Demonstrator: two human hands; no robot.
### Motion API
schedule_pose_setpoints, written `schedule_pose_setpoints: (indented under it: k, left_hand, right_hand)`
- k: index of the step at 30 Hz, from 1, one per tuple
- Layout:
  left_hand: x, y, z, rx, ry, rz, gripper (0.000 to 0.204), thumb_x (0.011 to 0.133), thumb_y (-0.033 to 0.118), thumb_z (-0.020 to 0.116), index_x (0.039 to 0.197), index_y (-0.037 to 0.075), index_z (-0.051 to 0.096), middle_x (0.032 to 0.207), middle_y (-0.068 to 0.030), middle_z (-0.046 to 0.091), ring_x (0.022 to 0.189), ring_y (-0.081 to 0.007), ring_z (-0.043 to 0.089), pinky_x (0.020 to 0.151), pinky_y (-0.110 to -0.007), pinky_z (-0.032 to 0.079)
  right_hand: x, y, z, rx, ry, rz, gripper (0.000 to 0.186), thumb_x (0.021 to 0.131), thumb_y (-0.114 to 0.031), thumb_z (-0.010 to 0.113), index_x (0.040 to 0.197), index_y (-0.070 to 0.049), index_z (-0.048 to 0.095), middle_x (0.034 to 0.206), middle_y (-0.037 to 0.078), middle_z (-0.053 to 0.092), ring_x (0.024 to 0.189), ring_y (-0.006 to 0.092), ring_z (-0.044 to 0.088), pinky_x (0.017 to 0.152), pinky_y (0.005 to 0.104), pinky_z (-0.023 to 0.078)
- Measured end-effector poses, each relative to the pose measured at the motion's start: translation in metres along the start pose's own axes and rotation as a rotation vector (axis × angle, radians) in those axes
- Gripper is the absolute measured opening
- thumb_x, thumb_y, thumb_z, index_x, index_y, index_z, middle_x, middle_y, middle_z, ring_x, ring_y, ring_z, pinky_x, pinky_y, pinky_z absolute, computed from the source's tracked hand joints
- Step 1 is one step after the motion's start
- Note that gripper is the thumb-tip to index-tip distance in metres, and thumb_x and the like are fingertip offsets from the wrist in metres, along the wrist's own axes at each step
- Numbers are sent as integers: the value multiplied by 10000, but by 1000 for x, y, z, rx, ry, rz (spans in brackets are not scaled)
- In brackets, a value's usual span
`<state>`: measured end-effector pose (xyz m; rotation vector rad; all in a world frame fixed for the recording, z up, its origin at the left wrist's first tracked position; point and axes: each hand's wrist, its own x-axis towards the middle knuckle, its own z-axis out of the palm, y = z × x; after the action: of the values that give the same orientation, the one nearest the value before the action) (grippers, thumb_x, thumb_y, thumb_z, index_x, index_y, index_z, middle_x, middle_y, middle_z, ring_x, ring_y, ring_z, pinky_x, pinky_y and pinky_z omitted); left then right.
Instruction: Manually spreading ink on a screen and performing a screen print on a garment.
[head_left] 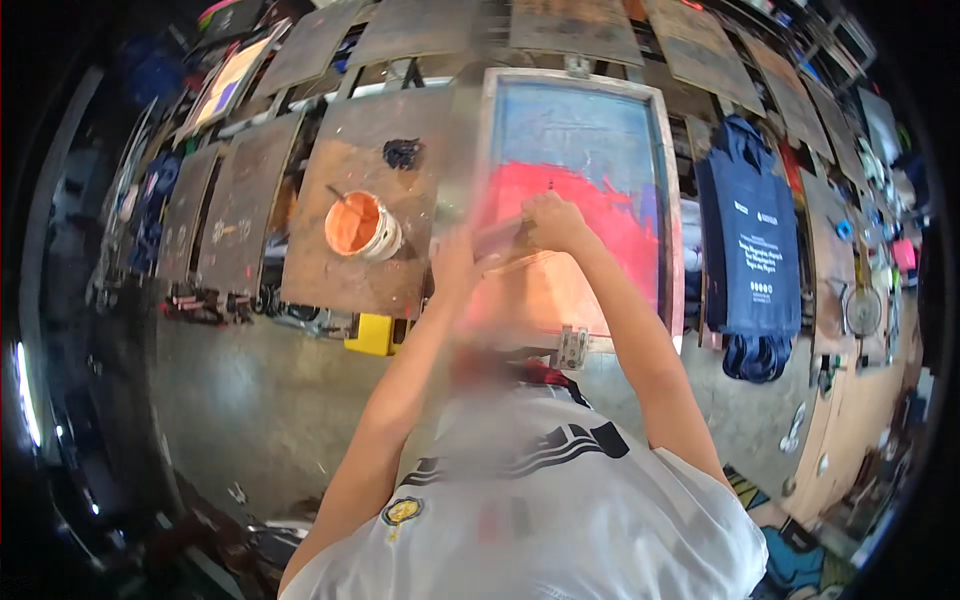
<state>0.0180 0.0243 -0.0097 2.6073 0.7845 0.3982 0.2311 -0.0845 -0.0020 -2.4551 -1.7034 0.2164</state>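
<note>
A framed printing screen (578,90) lies flat in front of me, its mesh blue at the far end and covered with red-pink ink (600,215) in the middle. My left hand (455,262) and my right hand (552,222) both grip a wide squeegee (497,243) that rests across the screen in the ink. The picture is blurred around the left hand and the near part of the screen.
An open white tub of orange ink (360,226) with a stick in it stands on the brown board (340,275) to the left. A dark blue printed bag (755,240) hangs over the board on the right. More worn boards run along the back.
</note>
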Motion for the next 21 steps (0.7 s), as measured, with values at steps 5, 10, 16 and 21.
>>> schedule_pose_setpoints:
  k: [5,10,16,21]
  left_hand:
    - [-39,10,8,-14,201,-83,611,704,308,848,1173,63,543,1077,-121,583,1041,-346,547,850,-473,434]
    - [-42,26,0,-12,135,-100,606,700,290,851,1167,58,542,1112,-130,590,1047,-354,548,866,-476,440]
    - [-18,27,-7,64,109,35,594,710,264,847,1176,60,539,1153,-128,591,1101,-351,533,897,-472,446]
    - [51,56,6,178,-31,333,633,724,295,836,1241,88,535,1205,-94,572,1170,-313,510,952,-464,439]
  right_hand:
    - [9,-15,-12,4,-196,-196,425,705,-293,758,1077,-135,625,1104,82,638,1105,324,587,878,497,529]
    - [-9,-8,-8,64,-114,-212,445,675,-304,791,1050,-134,624,1094,84,641,1102,317,595,844,490,540]
    - [-47,4,-7,157,61,-117,483,680,-350,820,1032,-116,585,1060,91,644,1084,316,609,819,482,545]
    - [-92,33,-16,165,215,97,514,704,-364,817,1051,-96,546,1048,98,643,1034,319,632,784,477,559]
